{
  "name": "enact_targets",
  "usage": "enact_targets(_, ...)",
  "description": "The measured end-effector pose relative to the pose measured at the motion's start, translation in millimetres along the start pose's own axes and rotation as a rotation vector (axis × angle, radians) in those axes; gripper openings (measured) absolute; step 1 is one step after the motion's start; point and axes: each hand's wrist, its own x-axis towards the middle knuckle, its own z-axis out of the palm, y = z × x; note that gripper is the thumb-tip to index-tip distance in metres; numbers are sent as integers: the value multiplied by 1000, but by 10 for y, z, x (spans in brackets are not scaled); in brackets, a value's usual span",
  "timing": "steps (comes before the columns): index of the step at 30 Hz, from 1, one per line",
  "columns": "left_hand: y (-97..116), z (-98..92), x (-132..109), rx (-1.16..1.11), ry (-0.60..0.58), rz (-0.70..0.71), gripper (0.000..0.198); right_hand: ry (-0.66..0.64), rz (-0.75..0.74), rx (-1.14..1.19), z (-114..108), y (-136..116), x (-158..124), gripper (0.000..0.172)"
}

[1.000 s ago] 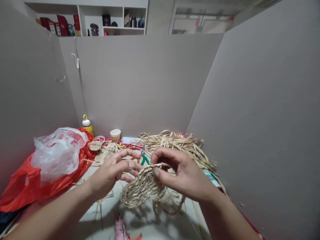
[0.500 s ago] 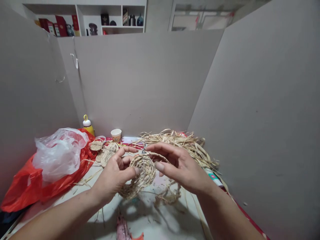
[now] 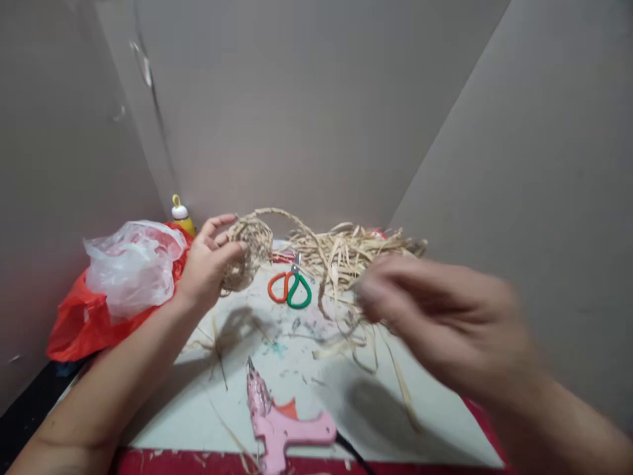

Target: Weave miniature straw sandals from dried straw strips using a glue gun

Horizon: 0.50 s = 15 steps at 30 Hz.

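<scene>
My left hand (image 3: 205, 260) is closed around a coiled piece woven from straw cord (image 3: 252, 239), thumb in front and fingers behind. From its top a loose straw cord (image 3: 297, 221) arches right and hangs down over the table. My right hand (image 3: 435, 316) is off to the right, blurred by motion, with thumb and fingers drawn together; what lies between the fingertips, if anything, I cannot make out. Between the hands lie scissors (image 3: 290, 288) with one orange and one green handle. Nearer to me a pink glue gun (image 3: 284, 425) lies on its side.
A heap of dry straw strips (image 3: 346, 254) lies at the back right of the white table board (image 3: 198, 409). At the left are a clear plastic bag (image 3: 133, 260) on a red bag (image 3: 82, 316) and a yellow bottle (image 3: 182, 218). Grey partitions (image 3: 287, 112) surround the table.
My right hand has left the woven piece and swung right, toward me. My left hand has carried the piece leftward. The view has tipped down, showing the scissors and whole glue gun.
</scene>
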Motion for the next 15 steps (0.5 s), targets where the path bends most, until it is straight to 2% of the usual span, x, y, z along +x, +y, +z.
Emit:
enact_targets(2, -32, -13, 77, -27, 46, 34, 50, -442, 3, -123, 60, -9, -129, 4)
enact_targets(3, -50, -14, 107, -28, 48, 30, 50, -614, 41, -184, 112, -11, -209, 5)
enact_targets(4, -67, -14, 130, -32, 54, 26, 49, -728, 86, -240, 175, -16, -295, 10)
enact_targets(6, -94, -10, 150, -44, 46, 8, 49, -840, 139, -317, 328, -37, -467, 13)
enact_targets(9, -103, -4, 118, -65, 24, -21, 51, -824, 81, -385, 609, -47, -687, 25)
enact_targets(11, -87, 0, 69, -73, 8, -41, 54, -807, -99, -466, 829, 6, -811, 24)
enact_targets(15, -25, 16, -42, -102, -54, -70, 56, -535, -349, -735, 1281, 262, -1001, 28)
